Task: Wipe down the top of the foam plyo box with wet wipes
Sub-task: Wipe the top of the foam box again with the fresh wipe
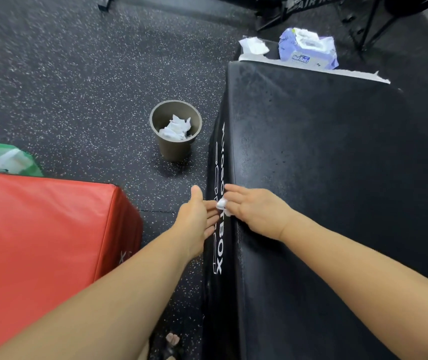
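Your R hand [254,211] lies on the box [324,165] at its near-left edge, balled wipe [222,203] at its fingertips (pinched or not, can't tell), L hand [197,216] flat-open touching it; prob. disposal step, next drop it in the bin [175,152], far-left.

Balled wipe [222,203] at plyo box [337,178] left edge, held in right hand [257,211]; left hand [197,219] flat beside it. Wipe pack [307,49] by far edge.
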Demonstrator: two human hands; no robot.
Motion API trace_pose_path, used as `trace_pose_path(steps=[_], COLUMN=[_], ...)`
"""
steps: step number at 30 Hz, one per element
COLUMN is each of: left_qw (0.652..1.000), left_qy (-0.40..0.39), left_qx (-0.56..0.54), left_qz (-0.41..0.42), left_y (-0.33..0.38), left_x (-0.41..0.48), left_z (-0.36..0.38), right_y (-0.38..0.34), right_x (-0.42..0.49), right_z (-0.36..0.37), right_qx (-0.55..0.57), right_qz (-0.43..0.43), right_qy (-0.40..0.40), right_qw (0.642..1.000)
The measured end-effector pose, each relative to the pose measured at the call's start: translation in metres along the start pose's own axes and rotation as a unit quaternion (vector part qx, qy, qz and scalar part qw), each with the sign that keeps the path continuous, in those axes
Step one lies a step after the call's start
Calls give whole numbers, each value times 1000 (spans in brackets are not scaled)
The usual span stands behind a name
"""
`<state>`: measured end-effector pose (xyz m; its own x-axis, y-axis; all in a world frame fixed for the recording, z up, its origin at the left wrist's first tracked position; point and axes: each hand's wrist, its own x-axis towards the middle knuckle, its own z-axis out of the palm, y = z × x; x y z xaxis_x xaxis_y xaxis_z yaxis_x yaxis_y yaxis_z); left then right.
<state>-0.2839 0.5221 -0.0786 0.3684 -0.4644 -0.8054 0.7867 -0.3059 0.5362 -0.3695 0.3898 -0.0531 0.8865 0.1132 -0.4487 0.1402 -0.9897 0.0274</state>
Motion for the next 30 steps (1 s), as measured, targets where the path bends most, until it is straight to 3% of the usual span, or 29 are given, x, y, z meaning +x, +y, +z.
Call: trace_pose_path(steps=[8, 11, 14, 17, 21, 30], left_qw=[999, 999, 999, 999, 998, 999], left_qy=[-31, -35, -37, -45, -53, -52], left_qx=[-4, 0, 9, 19, 23, 15], left_qz=[7, 11, 12, 6, -1, -6], left_y=[46, 61, 76, 85, 94, 109], left_x=[30, 38, 44, 46, 51, 71], left_z=[5, 8, 12, 15, 19, 26], right_y=[41, 41, 18, -18, -42, 0], right_x=[52, 61, 52, 36, 21, 57], right_z=[-24, -31, -23, -6, 12, -8], right_qx=[-30, 6, 22, 107, 150, 126], right_qz=[120, 187, 242, 300, 346, 366], right_qy=[47, 54, 157, 221, 227, 197], right_qw=[991, 981, 957, 922, 898, 901])
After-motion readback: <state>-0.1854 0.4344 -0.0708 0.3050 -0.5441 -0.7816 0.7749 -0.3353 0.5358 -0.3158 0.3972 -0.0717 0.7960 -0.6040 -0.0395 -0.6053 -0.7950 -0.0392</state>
